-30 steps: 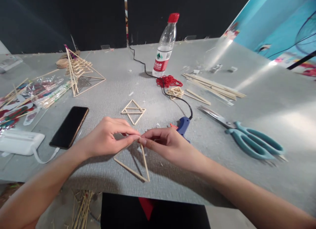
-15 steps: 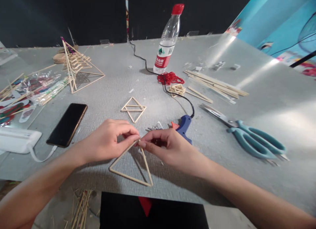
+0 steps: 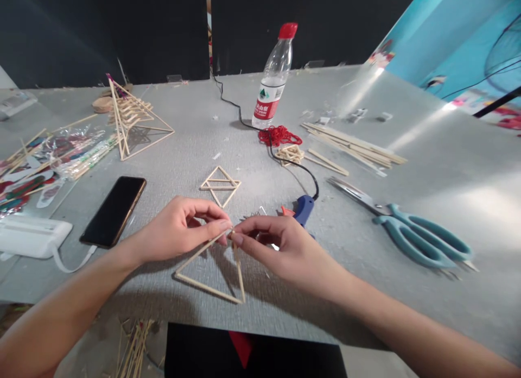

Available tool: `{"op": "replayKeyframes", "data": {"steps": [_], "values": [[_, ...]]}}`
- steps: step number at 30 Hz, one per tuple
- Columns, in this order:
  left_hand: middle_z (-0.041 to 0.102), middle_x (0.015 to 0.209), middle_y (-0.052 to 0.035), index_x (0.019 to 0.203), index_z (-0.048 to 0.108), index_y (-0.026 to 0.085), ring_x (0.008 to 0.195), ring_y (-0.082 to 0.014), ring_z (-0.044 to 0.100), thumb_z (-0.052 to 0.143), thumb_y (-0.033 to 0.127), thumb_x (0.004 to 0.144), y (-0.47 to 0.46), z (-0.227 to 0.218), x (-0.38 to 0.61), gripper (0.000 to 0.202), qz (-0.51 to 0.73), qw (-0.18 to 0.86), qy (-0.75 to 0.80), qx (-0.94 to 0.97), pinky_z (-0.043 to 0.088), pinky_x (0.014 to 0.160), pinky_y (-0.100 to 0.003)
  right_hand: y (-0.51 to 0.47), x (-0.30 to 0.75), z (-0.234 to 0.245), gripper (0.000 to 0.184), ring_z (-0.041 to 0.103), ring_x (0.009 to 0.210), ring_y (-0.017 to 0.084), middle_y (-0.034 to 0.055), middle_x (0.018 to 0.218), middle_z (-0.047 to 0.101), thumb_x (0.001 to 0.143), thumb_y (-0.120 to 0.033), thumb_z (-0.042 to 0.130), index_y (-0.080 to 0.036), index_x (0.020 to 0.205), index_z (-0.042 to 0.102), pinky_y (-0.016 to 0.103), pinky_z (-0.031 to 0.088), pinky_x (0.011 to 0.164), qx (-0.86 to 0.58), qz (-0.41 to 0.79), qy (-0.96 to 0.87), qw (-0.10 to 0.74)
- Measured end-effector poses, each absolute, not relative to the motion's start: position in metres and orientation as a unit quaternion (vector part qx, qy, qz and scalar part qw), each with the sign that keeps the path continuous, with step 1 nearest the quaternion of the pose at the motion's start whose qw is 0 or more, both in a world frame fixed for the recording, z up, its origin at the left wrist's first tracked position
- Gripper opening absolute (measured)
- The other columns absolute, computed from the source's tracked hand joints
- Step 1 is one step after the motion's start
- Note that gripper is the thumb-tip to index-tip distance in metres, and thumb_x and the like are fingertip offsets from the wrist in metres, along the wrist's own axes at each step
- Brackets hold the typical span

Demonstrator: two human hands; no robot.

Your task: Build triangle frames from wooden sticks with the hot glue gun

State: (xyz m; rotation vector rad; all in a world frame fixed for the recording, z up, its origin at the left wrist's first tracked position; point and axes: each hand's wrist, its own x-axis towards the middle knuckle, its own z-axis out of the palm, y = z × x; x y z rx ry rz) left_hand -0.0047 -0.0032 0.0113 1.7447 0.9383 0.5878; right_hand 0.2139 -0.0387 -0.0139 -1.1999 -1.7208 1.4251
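A triangle of thin wooden sticks [image 3: 208, 289] is held at its top corner between my two hands, its base side toward me. My left hand [image 3: 185, 228] pinches the end of the left stick with thumb and fingertips. On the other side, my right hand [image 3: 280, 239] pinches the right stick close to that same corner. The fingertips nearly meet and hide the joint. Beyond them lies a small diamond-shaped stick frame [image 3: 221, 186] with crossbars. A blue glue gun [image 3: 303, 209] rests just behind my right hand, partly covered by it.
Teal-handled scissors [image 3: 423, 237] lie at right, below loose sticks [image 3: 354, 144]. A water bottle [image 3: 271, 79] stands behind red string [image 3: 280, 136] and a black cord. At left are a phone [image 3: 114, 210], a white power bank [image 3: 35, 235], packaged craft pieces and a larger stick frame [image 3: 148, 144].
The triangle's lower side has shifted slightly left and up, so the frame is tilted a little differently. Both hands keep their pinch at the top corner. The whole view has moved slightly.
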Motion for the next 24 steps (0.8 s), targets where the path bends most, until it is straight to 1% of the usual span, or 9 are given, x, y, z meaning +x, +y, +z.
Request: {"op": "replayKeyframes", "data": {"steps": [5, 9, 11, 12, 14, 15, 17, 20, 24], "values": [[0.074, 0.074, -0.0045, 0.095, 0.073, 0.015, 0.058, -0.0110, 0.067, 0.063, 0.033, 0.100, -0.002, 0.010, -0.006, 0.021, 0.227, 0.600, 0.370, 0.672, 0.058, 0.055, -0.020, -0.037, 0.213, -0.014, 0.029, 0.051, 0.064, 0.013, 0.0048, 0.082, 0.071, 0.094, -0.046, 0.063, -0.019, 0.091, 0.074, 0.027, 0.038, 0.054, -0.440, 0.554, -0.636, 0.309], [0.068, 0.069, -0.0010, 0.099, 0.068, 0.015, 0.052, -0.0096, 0.061, 0.061, 0.032, 0.101, 0.000, 0.006, -0.007, 0.018, 0.218, 0.638, 0.364, 0.643, 0.052, 0.047, -0.018, -0.037, 0.213, -0.018, 0.029, 0.052, 0.066, 0.013, 0.0045, 0.084, 0.070, 0.093, -0.046, 0.064, -0.019, 0.093, 0.073, 0.028, 0.040, 0.058, -0.439, 0.568, -0.620, 0.315], [0.069, 0.073, -0.0021, 0.105, 0.068, 0.016, 0.052, -0.0103, 0.062, 0.059, 0.034, 0.102, 0.003, 0.002, -0.008, 0.020, 0.214, 0.651, 0.363, 0.632, 0.052, 0.047, -0.019, -0.036, 0.213, -0.021, 0.028, 0.056, 0.070, 0.014, 0.0049, 0.086, 0.071, 0.093, -0.046, 0.065, -0.019, 0.093, 0.073, 0.028, 0.041, 0.060, -0.439, 0.574, -0.613, 0.319], [0.071, 0.077, -0.0039, 0.108, 0.068, 0.016, 0.056, -0.0114, 0.064, 0.056, 0.035, 0.104, 0.005, 0.000, -0.010, 0.023, 0.215, 0.656, 0.358, 0.629, 0.055, 0.050, -0.020, -0.036, 0.213, -0.022, 0.027, 0.057, 0.071, 0.015, 0.0052, 0.087, 0.071, 0.092, -0.046, 0.065, -0.020, 0.093, 0.073, 0.028, 0.042, 0.060, -0.442, 0.574, -0.611, 0.320], [0.074, 0.087, -0.0082, 0.113, 0.068, 0.016, 0.065, -0.0139, 0.069, 0.050, 0.035, 0.106, 0.010, -0.003, -0.014, 0.027, 0.213, 0.663, 0.336, 0.634, 0.061, 0.059, -0.024, -0.036, 0.213, -0.023, 0.026, 0.060, 0.074, 0.016, 0.0057, 0.088, 0.072, 0.092, -0.045, 0.065, -0.020, 0.092, 0.073, 0.028, 0.043, 0.060, -0.450, 0.566, -0.613, 0.319], [0.075, 0.092, -0.0098, 0.116, 0.068, 0.016, 0.070, -0.0148, 0.072, 0.049, 0.032, 0.106, 0.012, -0.004, -0.017, 0.027, 0.202, 0.665, 0.326, 0.641, 0.063, 0.065, -0.026, -0.036, 0.213, -0.024, 0.025, 0.061, 0.075, 0.016, 0.0059, 0.089, 0.073, 0.091, -0.044, 0.065, -0.021, 0.093, 0.073, 0.028, 0.043, 0.060, -0.453, 0.560, -0.616, 0.320], [0.077, 0.097, -0.0111, 0.123, 0.067, 0.016, 0.078, -0.0156, 0.074, 0.054, 0.025, 0.103, 0.018, -0.005, -0.021, 0.025, 0.160, 0.665, 0.317, 0.657, 0.064, 0.072, -0.027, -0.035, 0.214, -0.024, 0.023, 0.062, 0.077, 0.016, 0.0059, 0.092, 0.074, 0.091, -0.042, 0.066, -0.020, 0.094, 0.073, 0.029, 0.045, 0.063, -0.453, 0.550, -0.624, 0.322], [0.079, 0.102, -0.0110, 0.128, 0.066, 0.017, 0.082, -0.0145, 0.076, 0.065, 0.017, 0.097, 0.023, -0.005, -0.025, 0.032, 0.107, 0.666, 0.320, 0.665, 0.063, 0.076, -0.025, -0.035, 0.214, -0.025, 0.023, 0.062, 0.076, 0.015, 0.0051, 0.091, 0.074, 0.091, -0.040, 0.067, -0.020, 0.102, 0.071, 0.028, 0.046, 0.064, -0.461, 0.538, -0.628, 0.322], [0.081, 0.102, -0.0117, 0.123, 0.072, 0.015, 0.081, -0.0132, 0.077, 0.073, 0.023, 0.093, 0.025, -0.006, -0.026, 0.031, 0.080, 0.686, 0.337, 0.640, 0.063, 0.078, -0.024, -0.035, 0.214, -0.029, 0.030, 0.062, 0.072, 0.015, 0.0029, 0.086, 0.073, 0.090, -0.040, 0.068, -0.020, 0.112, 0.068, 0.027, 0.045, 0.060, -0.481, 0.515, -0.632, 0.322]]}}
